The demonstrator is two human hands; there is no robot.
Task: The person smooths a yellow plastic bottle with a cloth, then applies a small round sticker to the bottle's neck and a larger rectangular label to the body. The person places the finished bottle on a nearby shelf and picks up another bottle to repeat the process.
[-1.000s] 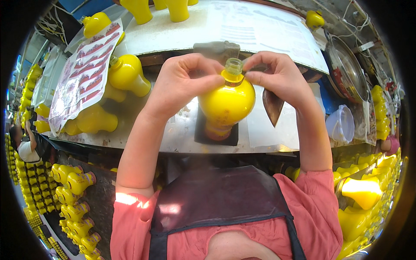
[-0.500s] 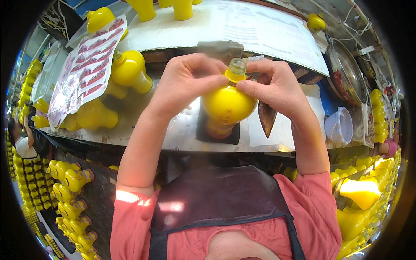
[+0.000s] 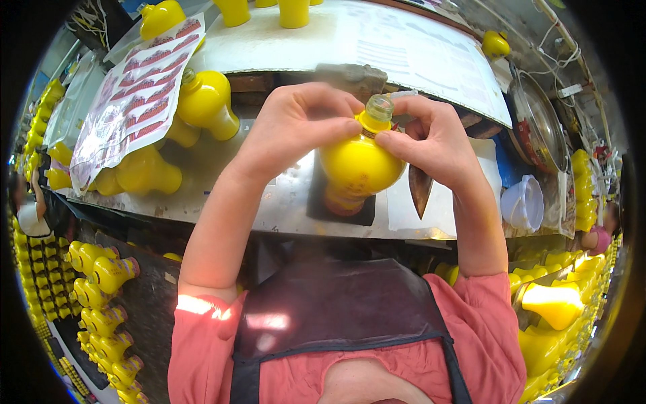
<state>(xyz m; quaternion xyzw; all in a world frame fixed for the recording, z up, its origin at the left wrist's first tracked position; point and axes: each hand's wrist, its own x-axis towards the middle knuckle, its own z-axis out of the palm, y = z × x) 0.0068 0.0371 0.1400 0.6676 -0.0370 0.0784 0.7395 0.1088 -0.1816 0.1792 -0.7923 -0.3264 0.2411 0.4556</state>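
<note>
Between my left hand (image 3: 309, 120) and right hand (image 3: 434, 143), the bottle (image 3: 361, 163) stands neck (image 3: 377, 112) up, my fingers pinching at that neck from both sides.

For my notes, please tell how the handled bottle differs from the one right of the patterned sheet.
The left hand and right hand touch the handled bottle; neither touches the other bottle. The handled bottle shows faint print; the other none. Both are yellow with clear necks.

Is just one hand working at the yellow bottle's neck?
No, the left hand and the right hand both have fingers at the yellow bottle's neck, one on each side.
</note>
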